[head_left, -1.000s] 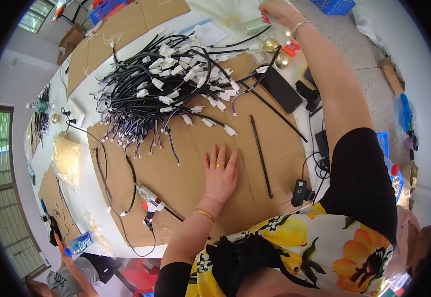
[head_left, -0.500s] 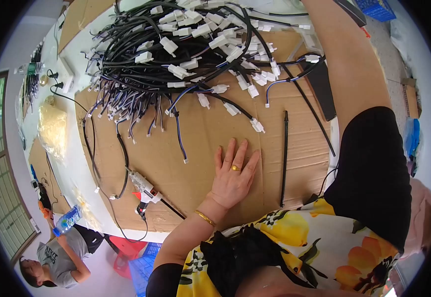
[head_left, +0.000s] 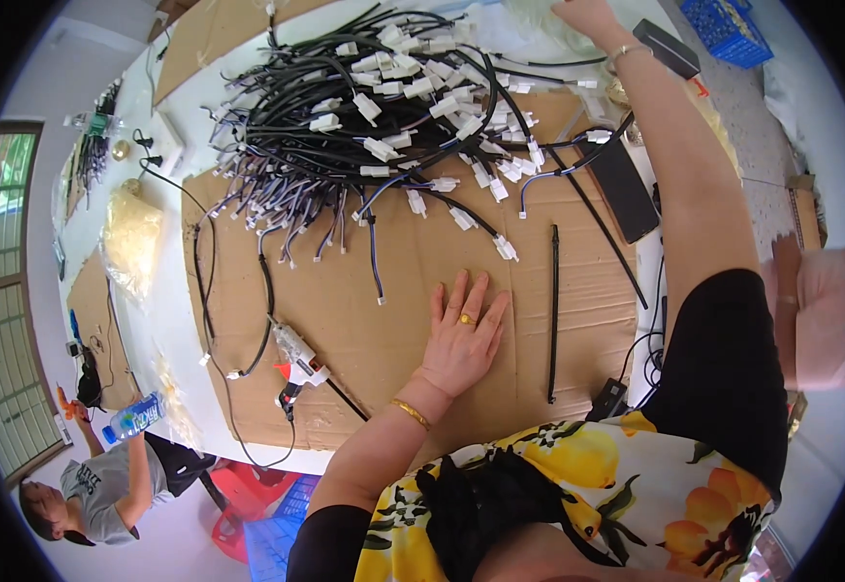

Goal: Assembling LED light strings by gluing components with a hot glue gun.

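Observation:
My left hand (head_left: pixel 461 339) lies flat on the brown cardboard sheet (head_left: pixel 413 378), fingers spread, a ring on one finger and nothing in its grasp. At the far edge of the view, my right hand (head_left: pixel 592 21) is stretched out beside a clear plastic bag (head_left: pixel 539 21). Its fingers are small and partly cut off, so their grip is unclear. A big heap of black cables (head_left: pixel 345 126) with white plug connectors spreads across the far side of the cardboard. Right of my left hand lies a single thin black cable (head_left: pixel 554 310).
A glue gun (head_left: pixel 298 359) rests on the cardboard at left, its cord trailing. At right are a dark flat block (head_left: pixel 624 189) and a small black box (head_left: pixel 608 398). A power strip (head_left: pixel 163 145) and a yellowish plastic bag (head_left: pixel 131 233) stand left. A co-worker (head_left: pixel 102 485) holds a bottle (head_left: pixel 134 415).
My right hand, out of the picture before, now shows at the far edge by the clear bag. The view has shifted slightly. My left hand stays flat on the cardboard.

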A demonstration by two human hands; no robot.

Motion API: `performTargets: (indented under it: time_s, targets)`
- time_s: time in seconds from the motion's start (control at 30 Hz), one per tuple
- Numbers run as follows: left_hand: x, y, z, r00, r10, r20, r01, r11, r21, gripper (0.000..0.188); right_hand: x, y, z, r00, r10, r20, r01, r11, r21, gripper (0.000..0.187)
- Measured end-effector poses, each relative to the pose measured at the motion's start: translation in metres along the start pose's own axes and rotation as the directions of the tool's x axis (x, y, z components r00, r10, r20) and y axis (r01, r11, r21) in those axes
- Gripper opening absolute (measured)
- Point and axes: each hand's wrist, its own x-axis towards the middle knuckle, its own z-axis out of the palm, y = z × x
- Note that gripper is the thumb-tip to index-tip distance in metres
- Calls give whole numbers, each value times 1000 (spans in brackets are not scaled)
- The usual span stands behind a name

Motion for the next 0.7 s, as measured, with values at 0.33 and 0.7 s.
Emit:
performTargets:
  time_s: [0.33, 0.7]
  targets:
    - [3, 1, 4, 996, 48, -69, -45, 998, 39, 39, -135, -31, -146, 954, -81, 289, 42, 989, 139, 36]
    - [-2, -9, 20, 970, 167, -179, -157, 985, 69, 35, -356, -60, -139, 794, -234, 561, 173, 972, 161, 21]
